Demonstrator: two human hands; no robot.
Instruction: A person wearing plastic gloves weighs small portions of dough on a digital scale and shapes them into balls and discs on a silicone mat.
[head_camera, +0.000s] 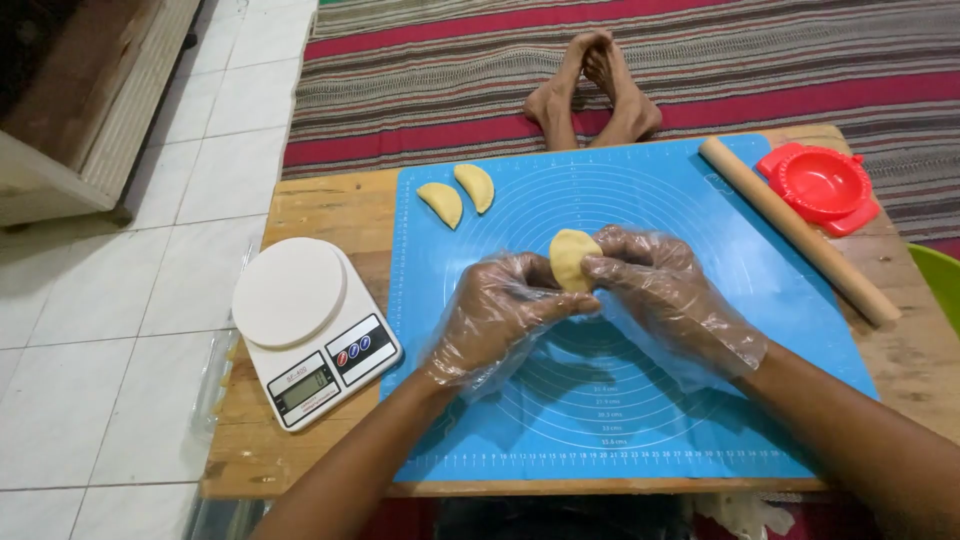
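Hands, left (500, 315) and right (665, 290), pinch dough piece (571, 259) above blue mat (640, 420).

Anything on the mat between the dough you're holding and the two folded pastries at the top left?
No. In the head view, only bare blue mat lies between the dough piece and the two folded pastries.

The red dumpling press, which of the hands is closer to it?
Right. The right hand pinches the dough piece mid-mat, with the red dumpling press up beyond it; the left hand sits farther away.
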